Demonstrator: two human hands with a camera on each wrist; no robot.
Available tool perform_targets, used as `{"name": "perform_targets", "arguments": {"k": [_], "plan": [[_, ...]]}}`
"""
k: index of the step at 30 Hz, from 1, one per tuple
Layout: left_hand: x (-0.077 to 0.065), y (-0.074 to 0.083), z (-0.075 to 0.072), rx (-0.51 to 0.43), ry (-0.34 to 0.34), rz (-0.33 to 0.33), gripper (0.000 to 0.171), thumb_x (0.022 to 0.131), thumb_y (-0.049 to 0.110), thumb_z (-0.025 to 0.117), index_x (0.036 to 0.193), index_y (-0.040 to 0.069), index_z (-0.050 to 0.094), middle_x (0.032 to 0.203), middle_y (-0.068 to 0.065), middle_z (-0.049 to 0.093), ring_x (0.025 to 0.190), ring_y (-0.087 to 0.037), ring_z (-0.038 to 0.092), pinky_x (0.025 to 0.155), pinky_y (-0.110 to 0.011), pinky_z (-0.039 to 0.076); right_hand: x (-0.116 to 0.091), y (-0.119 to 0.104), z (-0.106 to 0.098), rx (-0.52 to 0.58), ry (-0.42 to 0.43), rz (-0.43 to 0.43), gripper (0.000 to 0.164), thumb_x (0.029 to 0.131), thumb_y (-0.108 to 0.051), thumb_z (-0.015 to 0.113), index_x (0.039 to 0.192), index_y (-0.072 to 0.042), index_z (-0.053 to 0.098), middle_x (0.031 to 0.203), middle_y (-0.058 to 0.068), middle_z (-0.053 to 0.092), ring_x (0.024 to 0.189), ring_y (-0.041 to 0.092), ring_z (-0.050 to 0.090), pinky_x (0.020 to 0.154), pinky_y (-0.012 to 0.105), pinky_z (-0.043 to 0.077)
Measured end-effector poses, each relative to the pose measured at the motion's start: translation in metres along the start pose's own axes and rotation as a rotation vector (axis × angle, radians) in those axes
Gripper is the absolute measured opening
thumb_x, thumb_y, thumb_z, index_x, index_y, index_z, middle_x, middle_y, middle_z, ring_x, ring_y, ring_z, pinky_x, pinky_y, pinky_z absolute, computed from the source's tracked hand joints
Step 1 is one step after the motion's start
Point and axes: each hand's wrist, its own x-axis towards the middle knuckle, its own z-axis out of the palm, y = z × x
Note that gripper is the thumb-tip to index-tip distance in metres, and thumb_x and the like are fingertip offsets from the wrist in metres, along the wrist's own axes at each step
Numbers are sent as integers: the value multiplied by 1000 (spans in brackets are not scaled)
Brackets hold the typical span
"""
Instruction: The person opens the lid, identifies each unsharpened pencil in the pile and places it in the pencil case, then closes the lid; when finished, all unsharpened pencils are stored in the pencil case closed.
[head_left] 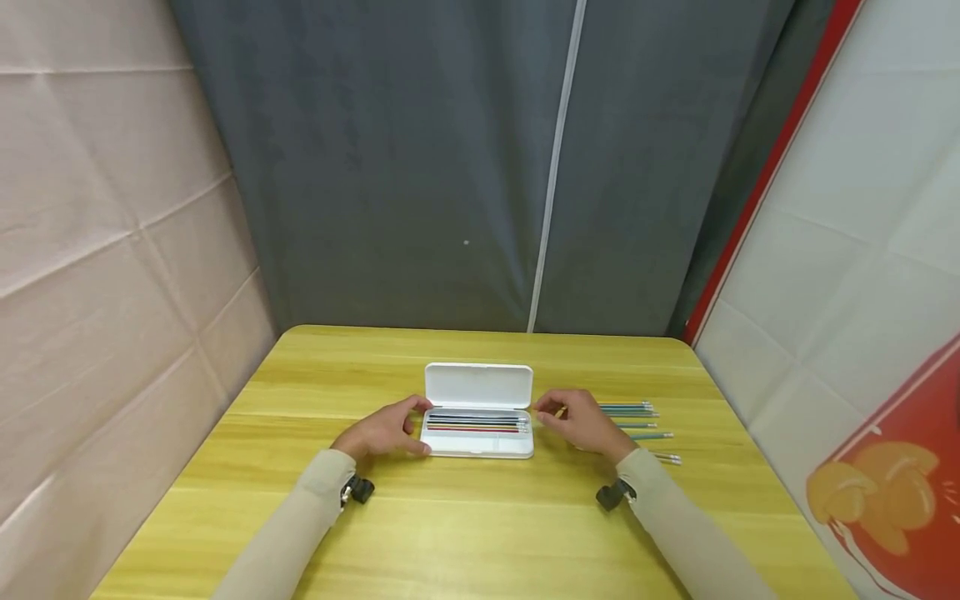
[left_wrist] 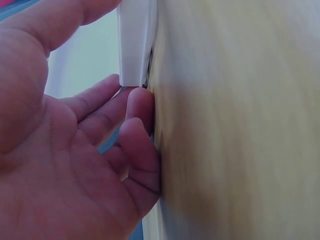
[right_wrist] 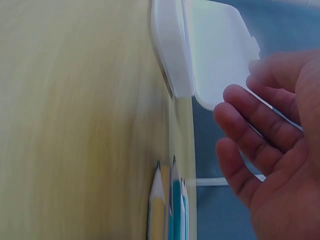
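Note:
A white pencil box [head_left: 480,455] lies on the table with its lid [head_left: 478,386] raised at the back. Several pencils [head_left: 476,422], dark, yellow and red, lie side by side inside it. My left hand [head_left: 386,429] holds the box's left end, thumb at the near corner and fingertips at the far one. Just off the box's right end is my right hand [head_left: 577,419], its fingers loosely bent; in the right wrist view nothing shows between them. Beside and partly behind that hand, several loose pencils [head_left: 637,414] lie on the table, some with yellow and teal barrels.
The yellow wood-patterned table [head_left: 480,525] has rounded far corners. Behind it hangs a grey curtain [head_left: 390,167]. Pale cloth [head_left: 112,250] covers the left side, and a white panel with a red border [head_left: 840,233] stands on the right.

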Motion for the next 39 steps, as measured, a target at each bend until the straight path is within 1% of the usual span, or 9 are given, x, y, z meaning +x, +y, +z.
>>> {"name": "perform_targets", "arguments": {"k": [7, 13, 17, 20, 24, 28, 31, 33, 39], "plan": [[-1, 0, 0, -18, 4, -6, 76, 78, 29, 96, 141, 20, 56, 130, -5, 57, 96, -23, 50, 76, -35, 42, -13, 3, -12, -19, 20, 22, 18, 102, -23, 72, 114, -10, 77, 101, -9, 75, 92, 9, 67, 77, 27, 55], [-1, 0, -1, 7, 0, -20, 77, 78, 34, 96, 142, 21, 56, 124, -3, 60, 99, -22, 52, 80, -35, 43, -20, 9, -18, -45, 43, 41, 18, 102, -21, 72, 115, -10, 77, 102, -8, 76, 93, 9, 68, 77, 26, 55], [-2, 2, -1, 13, 1, -17, 77, 78, 34, 95, 143, 20, 55, 118, -4, 61, 97, -22, 53, 79, -35, 44, -25, 13, -21, -43, 49, 28, 18, 101, -19, 73, 116, -10, 77, 104, -4, 77, 92, 9, 68, 76, 27, 55], [-3, 4, -2, 10, 5, -15, 78, 79, 33, 95, 143, 18, 55, 109, -7, 60, 94, -23, 52, 77, -37, 43, -31, 16, -25, -34, 51, 20, 17, 101, -18, 73, 116, -10, 77, 105, -1, 77, 91, 8, 67, 74, 27, 54], [-4, 3, 0, 21, 5, -16, 77, 79, 34, 95, 143, 19, 55, 112, -5, 60, 94, -22, 52, 78, -36, 44, -40, 21, -29, -43, 52, 34, 16, 102, -19, 73, 114, -11, 77, 102, -5, 77, 89, 6, 66, 73, 27, 54], [-4, 2, 1, 26, 3, -9, 78, 78, 34, 95, 143, 19, 55, 116, -4, 60, 96, -22, 53, 79, -36, 44, -50, 25, -34, -51, 43, 82, 15, 103, -23, 72, 114, -13, 77, 100, -9, 74, 91, 6, 65, 76, 28, 53], [-4, 2, 2, 19, 4, -8, 78, 78, 32, 95, 143, 18, 55, 112, -5, 60, 95, -22, 52, 79, -36, 43, -57, 30, -37, -58, 44, 104, 16, 103, -24, 71, 115, -15, 77, 102, -10, 74, 93, 7, 66, 78, 28, 54], [-4, 3, 2, 15, 3, -10, 77, 78, 32, 95, 142, 18, 55, 108, -7, 59, 93, -22, 52, 78, -36, 43, -61, 34, -39, -71, 52, 101, 16, 102, -24, 72, 114, -15, 78, 102, -9, 74, 93, 7, 66, 77, 28, 55], [-5, 3, 2, 18, 3, -9, 77, 78, 31, 95, 142, 18, 55, 106, -7, 59, 92, -22, 52, 77, -37, 42, -71, 46, -45, -102, 70, 94, 14, 101, -23, 74, 112, -15, 78, 100, -9, 75, 92, 5, 67, 77, 29, 56]]}}
